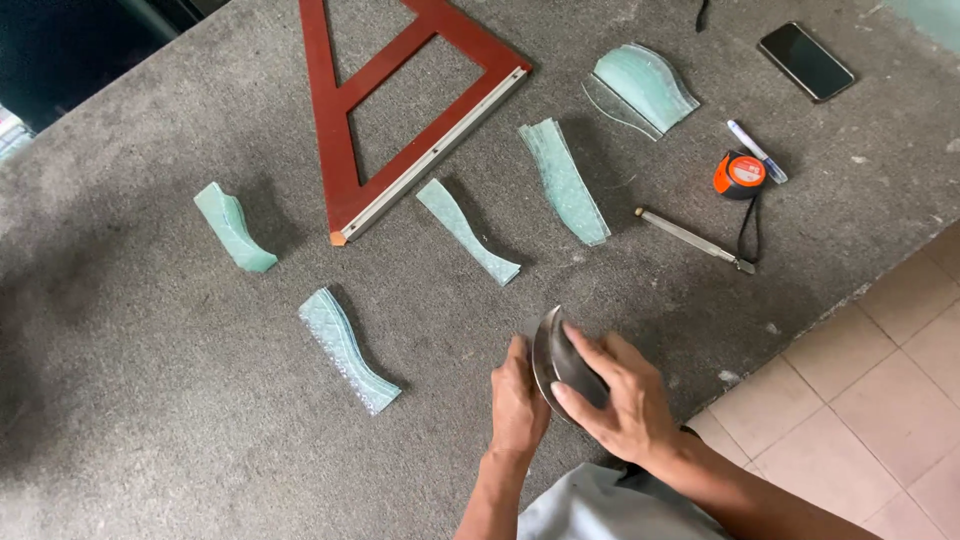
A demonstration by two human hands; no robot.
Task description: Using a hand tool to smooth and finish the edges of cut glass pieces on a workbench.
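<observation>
- While the left hand (518, 400) and right hand (615, 395) both clasp a dark curved glass stack (562, 365) upright on the grey felt table (150, 400), near its front edge.
- Greenish curved glass stacks (348, 350) lie beyond, by a red square (400, 110).
- Tape measure (740, 175), farther right.

Two bare forearms come up from the bottom edge of the frame, no sleeves on either. The left hand (518, 400) and right hand (622, 395) show no gloves, rings or watch. Pale grey-blue cloth of a garment (600, 508) shows at bottom centre.
</observation>
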